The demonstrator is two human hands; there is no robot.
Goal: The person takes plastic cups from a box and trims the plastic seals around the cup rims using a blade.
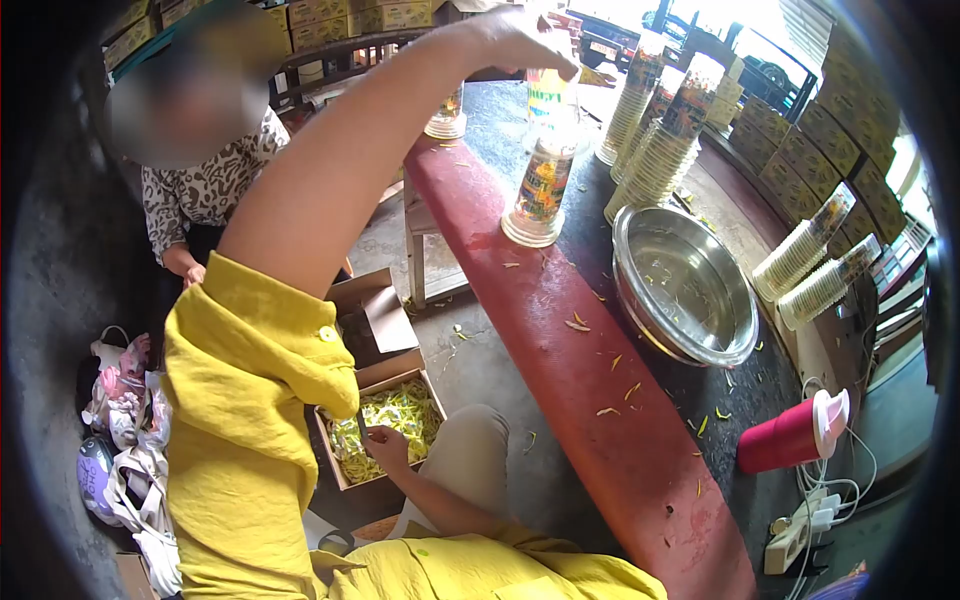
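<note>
My left hand reaches far out over the table, its fingers closed at the top of a clear printed plastic cup. Just below that cup, a short stack of printed plastic cups stands on the table; glare hides whether the two touch. Low down by my lap, my right hand is closed over a cardboard box of yellow-green shreds. A thin dark piece sticks up from its fingers, too small to name.
A steel basin and tall cup stacks stand on the dark red-edged table, among scattered shreds. A pink tumbler lies near a power strip. Another person sits at the left, near bags.
</note>
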